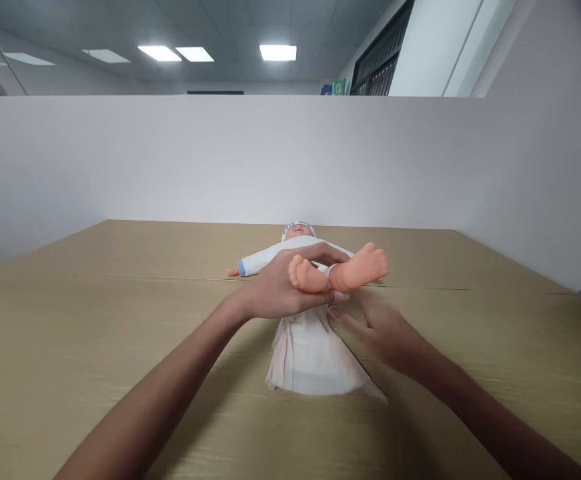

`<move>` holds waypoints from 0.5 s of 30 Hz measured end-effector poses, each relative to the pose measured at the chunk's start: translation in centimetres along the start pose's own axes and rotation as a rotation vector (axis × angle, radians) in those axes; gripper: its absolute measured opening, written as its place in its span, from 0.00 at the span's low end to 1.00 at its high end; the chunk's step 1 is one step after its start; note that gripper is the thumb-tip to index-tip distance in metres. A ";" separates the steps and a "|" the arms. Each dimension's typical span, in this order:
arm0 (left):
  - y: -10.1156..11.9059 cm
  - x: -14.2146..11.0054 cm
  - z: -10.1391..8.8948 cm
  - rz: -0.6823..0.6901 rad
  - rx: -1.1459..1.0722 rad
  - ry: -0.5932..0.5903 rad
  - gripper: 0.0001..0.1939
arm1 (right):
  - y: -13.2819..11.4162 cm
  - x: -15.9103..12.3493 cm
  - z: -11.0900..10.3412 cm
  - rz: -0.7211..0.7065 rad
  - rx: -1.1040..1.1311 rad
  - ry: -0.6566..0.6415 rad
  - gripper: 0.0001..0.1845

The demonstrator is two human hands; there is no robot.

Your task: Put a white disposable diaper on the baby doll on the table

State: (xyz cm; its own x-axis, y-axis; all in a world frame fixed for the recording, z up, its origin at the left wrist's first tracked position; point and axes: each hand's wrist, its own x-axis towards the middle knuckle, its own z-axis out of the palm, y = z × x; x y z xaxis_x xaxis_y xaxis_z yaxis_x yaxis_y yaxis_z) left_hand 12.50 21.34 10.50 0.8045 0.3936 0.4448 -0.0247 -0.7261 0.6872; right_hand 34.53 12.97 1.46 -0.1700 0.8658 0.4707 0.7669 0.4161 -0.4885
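Observation:
A baby doll (297, 248) in a white outfit with blue cuffs and a cap lies on its back on the wooden table (95, 333), head away from me. My left hand (280, 287) is closed round the doll's ankles and lifts both bare feet (343, 270) off the table. A white diaper or cloth (310, 353) lies spread under the doll's bottom, reaching toward me. My right hand (383, 330) rests beside the cloth's right edge, below the raised legs, with its fingers stretched out and touching the cloth.
A white partition wall (220, 160) stands along the table's far edge and continues down the right side. A seam (120, 277) runs across the tabletop. Ceiling lights show above the partition.

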 end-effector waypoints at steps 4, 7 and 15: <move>0.3 -1.3 1.5 0.009 -0.002 -0.012 0.20 | -2.4 -0.7 -0.5 0.018 0.166 0.113 0.25; 0.2 -3.6 1.5 0.031 0.049 -0.020 0.22 | -1.5 -1.1 -0.8 -0.048 0.245 0.049 0.25; -4.7 -12.3 0.2 -0.007 0.341 -0.215 0.32 | 6.7 -5.3 -1.2 -0.474 -0.129 -0.116 0.24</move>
State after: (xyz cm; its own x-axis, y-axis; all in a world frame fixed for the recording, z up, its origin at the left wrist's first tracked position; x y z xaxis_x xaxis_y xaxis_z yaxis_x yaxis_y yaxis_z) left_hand 2.81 19.80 1.62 0.9109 0.2980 0.2854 0.1503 -0.8837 0.4432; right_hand 41.34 10.82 -3.40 -0.5802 0.6182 0.5302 0.6580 0.7395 -0.1423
